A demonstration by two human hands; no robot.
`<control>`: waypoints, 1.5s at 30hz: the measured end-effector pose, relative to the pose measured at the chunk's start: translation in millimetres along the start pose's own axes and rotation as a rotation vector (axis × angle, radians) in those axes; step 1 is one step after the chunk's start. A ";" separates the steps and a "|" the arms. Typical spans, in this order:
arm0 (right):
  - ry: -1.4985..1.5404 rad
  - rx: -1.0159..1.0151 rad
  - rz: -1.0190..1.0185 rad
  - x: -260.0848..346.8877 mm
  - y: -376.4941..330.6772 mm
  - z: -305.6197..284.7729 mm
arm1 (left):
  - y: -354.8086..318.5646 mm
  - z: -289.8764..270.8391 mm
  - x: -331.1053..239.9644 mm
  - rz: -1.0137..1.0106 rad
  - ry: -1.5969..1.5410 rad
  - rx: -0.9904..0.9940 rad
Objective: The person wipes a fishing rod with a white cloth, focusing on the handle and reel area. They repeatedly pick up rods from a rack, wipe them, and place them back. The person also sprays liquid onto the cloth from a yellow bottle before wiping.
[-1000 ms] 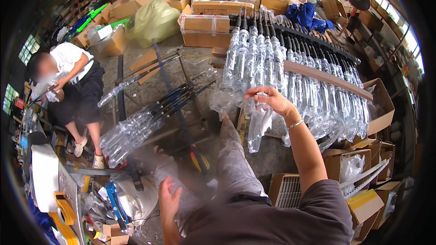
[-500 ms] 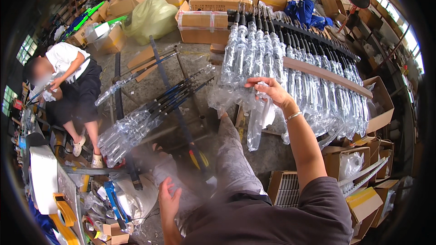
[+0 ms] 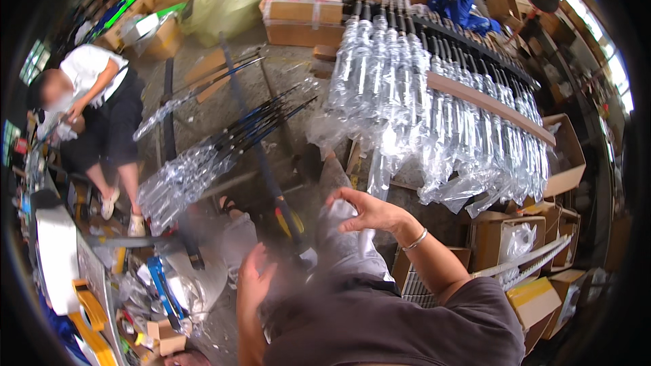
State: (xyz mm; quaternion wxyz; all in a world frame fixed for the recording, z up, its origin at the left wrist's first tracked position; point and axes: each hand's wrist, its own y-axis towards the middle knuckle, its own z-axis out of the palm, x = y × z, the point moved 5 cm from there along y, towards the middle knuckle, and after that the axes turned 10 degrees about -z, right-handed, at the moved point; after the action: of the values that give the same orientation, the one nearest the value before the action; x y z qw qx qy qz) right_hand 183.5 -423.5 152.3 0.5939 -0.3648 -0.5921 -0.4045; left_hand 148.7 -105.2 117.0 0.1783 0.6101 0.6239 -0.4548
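Note:
My right hand [image 3: 366,211], with a bracelet at its wrist, is curled above my right thigh. Between its thumb and fingers is a thin white cloth [image 3: 344,209], partly hidden by the hand. My left hand [image 3: 255,275] hovers over my left leg, fingers apart, holding nothing; blur softens its surroundings. Ahead to the right, a row of black-ended rods in clear plastic sleeves [image 3: 407,74], fishing rods by their look, leans on a rack. A brown bar [image 3: 481,105] lies across them. More sleeved rods [image 3: 186,179] lie on a stand at the left.
A co-worker [image 3: 102,102] in a white top sits at the left. Cardboard boxes [image 3: 302,24] stand at the back, with a yellowish plastic bag [image 3: 224,10] beside them. Open cartons [image 3: 522,240] crowd the right. A blue tool [image 3: 165,291] lies among clutter at lower left.
My right hand has drawn back from the sleeved rods toward my lap with the white cloth. My left hand has risen slightly. The view has shifted a little.

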 end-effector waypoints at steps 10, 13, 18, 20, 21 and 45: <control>1.130 -0.153 -0.115 35.4 91.4 72.0 | 43.6 6.2 -100.3 0.278 -0.551 0.094; 1.066 -0.230 -0.174 36.8 95.8 68.0 | 49.2 -0.3 -101.4 0.124 -0.689 0.192; 1.007 -0.314 -0.187 37.4 92.1 52.0 | 48.0 -5.3 -93.1 0.044 -1.009 0.236; 0.995 -0.325 -0.128 30.8 86.8 52.7 | 43.5 -11.9 -103.1 0.053 -0.889 0.227; 1.018 -0.351 -0.085 29.7 83.3 54.5 | 41.5 -14.0 -106.4 0.056 -0.829 0.222; 0.860 -0.250 -0.046 43.1 87.2 46.1 | 34.6 -69.4 -83.4 0.078 -0.772 0.108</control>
State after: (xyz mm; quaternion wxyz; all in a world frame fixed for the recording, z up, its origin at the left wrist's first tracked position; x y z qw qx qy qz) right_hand 243.0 -348.0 200.8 0.7281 -0.2192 -0.2461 -0.6010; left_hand 219.7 -106.1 206.0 0.3845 0.4258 0.4625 -0.6759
